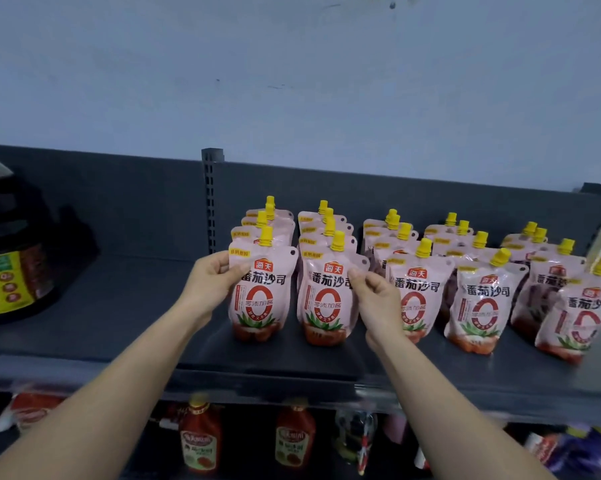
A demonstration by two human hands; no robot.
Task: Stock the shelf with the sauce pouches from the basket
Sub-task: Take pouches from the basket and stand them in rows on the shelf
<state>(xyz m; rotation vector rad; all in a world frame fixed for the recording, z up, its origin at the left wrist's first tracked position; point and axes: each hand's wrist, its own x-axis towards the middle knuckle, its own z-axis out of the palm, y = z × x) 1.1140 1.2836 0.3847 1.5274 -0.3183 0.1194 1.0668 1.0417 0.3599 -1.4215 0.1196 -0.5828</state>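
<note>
A pale blue-grey wall backs a dark grey metal shelf (126, 306) with a slotted upright post (210, 202). On it stand pink sauce pouches (413, 292) in six front-to-back rows, glossy soft film with yellow screw caps and red-and-white printed fronts. Your left hand (210, 282) reaches forward with the arm extended, thumb on the face and fingers behind the left edge of the front pouch in the leftmost row (259, 292), gripping it upright. Your right hand (375, 292) pinches the right edge of the front pouch in the second row (323, 299), fingers curled. A large dark plastic jug (11, 244) with a yellow label stands at far left. Red squeeze bottles (200, 441) sit on the lower tier, blurred.
</note>
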